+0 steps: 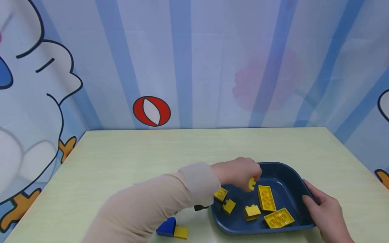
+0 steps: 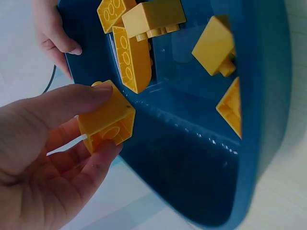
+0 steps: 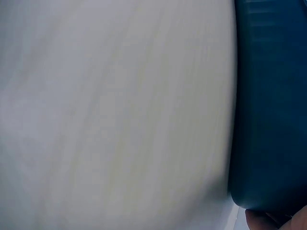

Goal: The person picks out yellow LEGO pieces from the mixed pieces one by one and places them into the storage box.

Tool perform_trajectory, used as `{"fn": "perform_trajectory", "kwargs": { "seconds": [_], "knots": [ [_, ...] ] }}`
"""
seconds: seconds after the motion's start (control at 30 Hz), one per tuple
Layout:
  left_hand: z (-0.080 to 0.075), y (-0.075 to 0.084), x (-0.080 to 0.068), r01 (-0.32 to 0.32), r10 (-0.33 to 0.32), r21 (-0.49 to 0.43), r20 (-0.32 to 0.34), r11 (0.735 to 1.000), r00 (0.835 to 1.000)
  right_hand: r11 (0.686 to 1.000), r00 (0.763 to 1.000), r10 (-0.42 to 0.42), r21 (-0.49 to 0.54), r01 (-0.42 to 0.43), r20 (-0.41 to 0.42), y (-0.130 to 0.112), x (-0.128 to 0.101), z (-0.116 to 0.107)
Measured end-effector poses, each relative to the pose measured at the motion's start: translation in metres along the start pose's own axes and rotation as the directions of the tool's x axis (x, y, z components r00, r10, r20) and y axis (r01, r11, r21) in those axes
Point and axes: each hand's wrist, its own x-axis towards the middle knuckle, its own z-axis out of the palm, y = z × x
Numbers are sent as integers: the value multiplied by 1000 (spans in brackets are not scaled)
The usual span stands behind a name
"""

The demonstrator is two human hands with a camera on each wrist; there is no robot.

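Observation:
My left hand (image 1: 240, 172) reaches over the dark blue tray (image 1: 281, 175) and pinches a yellow toy building block (image 2: 108, 115) between thumb and fingers. In the left wrist view the block's hollow underside shows, and it is held above the tray near its rim. My right hand (image 1: 326, 211) grips the tray's right end, thumb over the rim; the right wrist view shows only its fingertips (image 3: 297, 221) at the bottom corner. Inside the tray lie several loose yellow blocks, among them two longer ones, a nearer long block (image 1: 279, 218) and a farther long block (image 1: 266, 198).
To the left of the tray, a blue sloped block (image 1: 167, 227) and a small yellow block (image 1: 181, 232) sit side by side on the pale wooden table (image 1: 146, 152), partly behind my left sleeve (image 1: 158, 192). A printed cloth backdrop (image 1: 206, 67) stands behind the table.

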Motion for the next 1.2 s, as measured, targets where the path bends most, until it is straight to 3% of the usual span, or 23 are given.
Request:
{"fn": "perform_trajectory", "kwargs": {
  "seconds": [0.2,0.47,0.7,0.9,1.2],
  "knots": [
    [4,6,12,32,-30,-57,25,998,999,1000,1000,0,-2,0,1,0,-1,0],
    [8,4,27,73,-71,-53,36,996,997,1000,1000,-2,6,2,7,1,0,0],
    [10,2,37,149,-142,-90,84,985,986,1000,1000,0,8,0,7,3,1,0],
    [12,3,44,199,-190,-70,120,977,974,1000,1000,2,9,-2,10,3,1,-1],
    [17,8,44,164,-165,23,142,986,976,1000,1000,4,10,-4,16,-1,-1,-1]
  ]
}}
